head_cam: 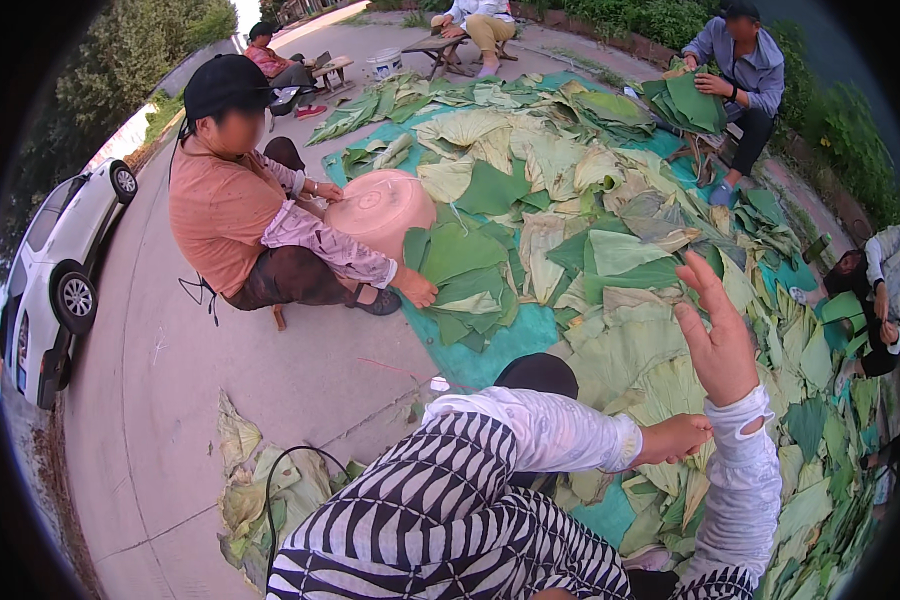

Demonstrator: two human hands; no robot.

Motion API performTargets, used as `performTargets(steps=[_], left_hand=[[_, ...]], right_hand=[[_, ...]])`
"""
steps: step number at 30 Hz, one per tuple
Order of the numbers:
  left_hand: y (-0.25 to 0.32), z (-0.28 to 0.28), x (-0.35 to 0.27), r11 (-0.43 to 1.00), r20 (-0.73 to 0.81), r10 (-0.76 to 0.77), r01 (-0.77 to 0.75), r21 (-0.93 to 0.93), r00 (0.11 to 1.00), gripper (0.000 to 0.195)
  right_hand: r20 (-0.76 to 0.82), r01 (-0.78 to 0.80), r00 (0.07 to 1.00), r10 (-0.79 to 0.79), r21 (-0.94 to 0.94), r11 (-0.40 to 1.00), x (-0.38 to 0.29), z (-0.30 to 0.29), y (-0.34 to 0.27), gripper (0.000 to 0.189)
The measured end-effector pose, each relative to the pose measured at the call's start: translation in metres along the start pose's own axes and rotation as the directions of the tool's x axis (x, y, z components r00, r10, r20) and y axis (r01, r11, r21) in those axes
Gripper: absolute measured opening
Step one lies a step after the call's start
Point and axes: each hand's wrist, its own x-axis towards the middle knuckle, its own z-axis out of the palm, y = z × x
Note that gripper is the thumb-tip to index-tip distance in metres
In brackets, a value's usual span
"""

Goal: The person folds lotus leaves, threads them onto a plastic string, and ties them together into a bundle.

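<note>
My left hand (673, 439) is closed in a fist above the spread of leaves; I see nothing clearly held in it. My right hand (720, 341) is raised higher, with its fingers apart and nothing visible in it. White patterned sleeve covers (547, 431) reach to both wrists. Beneath and beyond the hands lie many large lotus leaves (622, 352), some green, others pale and dry. They overlap on a teal ground sheet (472, 360). Black-and-white patterned clothing (412, 495) covers my arms and legs, and a dark round knee (538, 373) shows beside my left forearm.
A person (225, 202) sits at the left, one hand on a green leaf stack (465, 262) beside an upturned pink basin (381, 206). Another person (750, 75) holds leaves at the upper right. More people sit around the sheet. Dry leaves (270, 487) lie on the concrete; a white car (60, 262) stands left.
</note>
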Motion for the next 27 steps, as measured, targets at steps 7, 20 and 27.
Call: performTargets(steps=[7, 20, 27], left_hand=[[0.026, 0.006, -0.036, 0.938, -0.061, 0.340, -0.334, 0.091, 0.938, 0.015], [0.035, 0.005, 0.012, 0.971, -0.102, 0.233, -0.226, 0.074, 0.967, 0.016], [-0.004, 0.034, 0.037, 0.985, -0.007, 0.077, -0.075, 0.156, 0.997, 0.014]], right_hand=[[-0.016, -0.039, 0.999, 0.039, 0.003, 0.999, -0.070, 0.004, 0.012, 0.045], [-0.513, -0.266, 0.639, 0.574, 0.552, 0.790, -0.197, -0.015, 0.118, 0.023], [-0.471, -0.029, 0.180, 0.863, 0.875, 0.484, -0.267, -0.093, 0.131, 0.028]])
